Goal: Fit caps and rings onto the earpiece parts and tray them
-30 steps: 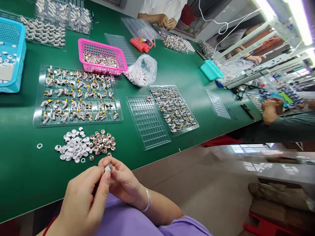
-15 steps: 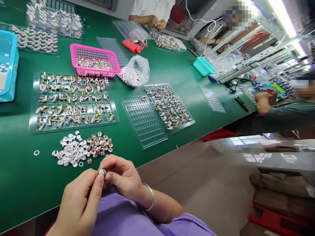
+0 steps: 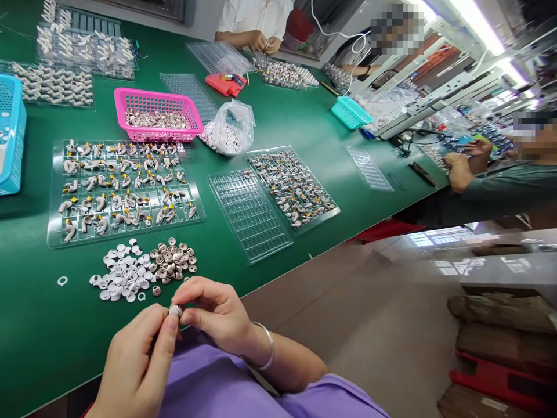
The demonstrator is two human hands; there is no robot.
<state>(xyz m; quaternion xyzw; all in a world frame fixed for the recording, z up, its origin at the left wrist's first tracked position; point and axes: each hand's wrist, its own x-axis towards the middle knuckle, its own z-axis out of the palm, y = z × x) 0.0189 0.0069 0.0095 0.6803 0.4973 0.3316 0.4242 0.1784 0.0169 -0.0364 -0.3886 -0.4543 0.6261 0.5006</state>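
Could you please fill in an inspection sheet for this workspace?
Surface: green table, with trays, baskets and loose parts on it.
Job's things: small round part at the fingertips; white discs heaped beside metallic brown caps; a clear tray of curved parts behind them.
Clutter: white ring lying apart from the heap; plastic bag beside the pink basket.
Hands: left hand and right hand both pinch the small round part.
Cables: white cable hanging at the far side; dark cables on the table farther right.
Surroundings: co-worker in a white top across the table; bare floor at right.
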